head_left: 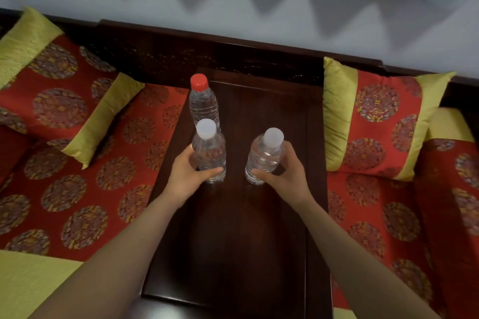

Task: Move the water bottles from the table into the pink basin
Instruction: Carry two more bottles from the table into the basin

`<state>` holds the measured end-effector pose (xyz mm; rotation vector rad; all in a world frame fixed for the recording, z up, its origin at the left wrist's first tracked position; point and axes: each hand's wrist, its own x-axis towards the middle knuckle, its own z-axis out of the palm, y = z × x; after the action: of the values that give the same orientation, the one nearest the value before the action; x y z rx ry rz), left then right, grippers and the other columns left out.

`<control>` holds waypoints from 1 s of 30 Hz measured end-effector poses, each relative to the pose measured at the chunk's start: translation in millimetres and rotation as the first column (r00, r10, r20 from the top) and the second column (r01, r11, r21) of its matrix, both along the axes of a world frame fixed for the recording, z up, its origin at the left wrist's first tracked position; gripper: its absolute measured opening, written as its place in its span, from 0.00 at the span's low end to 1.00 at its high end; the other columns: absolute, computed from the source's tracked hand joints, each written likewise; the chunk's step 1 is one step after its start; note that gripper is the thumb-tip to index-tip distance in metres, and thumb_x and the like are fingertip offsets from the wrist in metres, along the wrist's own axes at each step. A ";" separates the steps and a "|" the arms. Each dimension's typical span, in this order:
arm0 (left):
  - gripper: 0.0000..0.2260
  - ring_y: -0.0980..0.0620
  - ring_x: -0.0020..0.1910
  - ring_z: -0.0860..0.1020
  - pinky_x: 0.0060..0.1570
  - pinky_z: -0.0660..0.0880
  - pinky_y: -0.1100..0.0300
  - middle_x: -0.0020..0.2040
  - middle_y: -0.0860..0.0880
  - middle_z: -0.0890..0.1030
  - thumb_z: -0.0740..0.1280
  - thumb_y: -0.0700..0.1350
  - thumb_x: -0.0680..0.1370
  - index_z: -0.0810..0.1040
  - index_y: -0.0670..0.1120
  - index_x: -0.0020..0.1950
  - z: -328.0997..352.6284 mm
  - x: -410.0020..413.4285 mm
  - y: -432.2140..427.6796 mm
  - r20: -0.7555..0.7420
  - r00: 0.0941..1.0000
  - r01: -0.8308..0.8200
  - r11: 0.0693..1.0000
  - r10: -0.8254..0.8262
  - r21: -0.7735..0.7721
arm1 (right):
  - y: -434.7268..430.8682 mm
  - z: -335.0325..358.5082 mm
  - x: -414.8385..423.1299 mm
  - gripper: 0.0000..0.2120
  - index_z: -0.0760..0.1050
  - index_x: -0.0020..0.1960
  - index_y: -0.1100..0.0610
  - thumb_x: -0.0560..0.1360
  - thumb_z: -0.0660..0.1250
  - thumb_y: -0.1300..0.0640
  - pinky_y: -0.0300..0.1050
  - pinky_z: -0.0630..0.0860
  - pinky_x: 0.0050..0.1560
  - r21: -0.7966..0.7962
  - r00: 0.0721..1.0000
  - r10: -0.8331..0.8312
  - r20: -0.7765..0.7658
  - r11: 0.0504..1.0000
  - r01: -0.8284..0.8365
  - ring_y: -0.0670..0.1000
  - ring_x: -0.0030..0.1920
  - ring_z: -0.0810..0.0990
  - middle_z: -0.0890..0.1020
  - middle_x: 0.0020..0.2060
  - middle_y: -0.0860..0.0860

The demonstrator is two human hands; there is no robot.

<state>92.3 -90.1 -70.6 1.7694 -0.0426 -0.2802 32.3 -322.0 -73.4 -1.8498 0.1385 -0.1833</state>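
Three clear water bottles stand upright on a dark wooden table (233, 241). My left hand (185, 173) is wrapped around the left white-capped bottle (209, 149). My right hand (286, 172) is wrapped around the right white-capped bottle (264, 155). Both bottles rest on the table top. Behind the left one stands a taller bottle with a red cap (202, 101), untouched. No pink basin is in view.
The narrow table sits on a dark wooden couch with red patterned seat cushions (85, 189). A red and yellow pillow (51, 90) lies at the left, another pillow (375, 122) leans at the right. A pale wall rises behind.
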 end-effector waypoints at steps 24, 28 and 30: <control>0.12 0.61 0.45 0.83 0.38 0.76 0.70 0.45 0.57 0.86 0.78 0.45 0.66 0.83 0.56 0.46 109.4 -75.7 -21.1 0.021 0.998 0.057 0.998 -0.057 -0.033 | -66.2 118.5 -99.7 0.17 0.80 0.50 0.54 0.63 0.79 0.61 0.42 0.79 0.44 0.146 0.991 -0.106 -0.082 0.982 0.117 0.51 0.45 0.85 0.86 0.43 0.52; 0.12 0.62 0.45 0.83 0.44 0.75 0.67 0.44 0.58 0.86 0.78 0.44 0.66 0.82 0.53 0.47 133.6 -106.0 -37.4 0.044 0.990 0.134 0.991 -0.133 -0.025 | -80.4 151.4 -156.1 0.16 0.81 0.48 0.48 0.63 0.79 0.59 0.35 0.78 0.40 0.131 0.976 -0.193 -0.095 0.970 0.205 0.46 0.44 0.85 0.87 0.43 0.47; 0.13 0.63 0.43 0.83 0.41 0.75 0.70 0.43 0.61 0.86 0.79 0.45 0.65 0.82 0.54 0.47 150.3 -126.6 -49.5 0.060 0.979 0.198 0.980 -0.196 -0.032 | -88.2 168.1 -192.8 0.17 0.81 0.47 0.46 0.62 0.80 0.58 0.32 0.77 0.37 0.122 0.961 -0.263 -0.089 0.954 0.273 0.43 0.42 0.85 0.86 0.43 0.45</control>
<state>-34.3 -139.7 79.8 1.7369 -0.2631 -0.3700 -160.5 -410.3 94.8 -1.6995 0.4439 -0.2893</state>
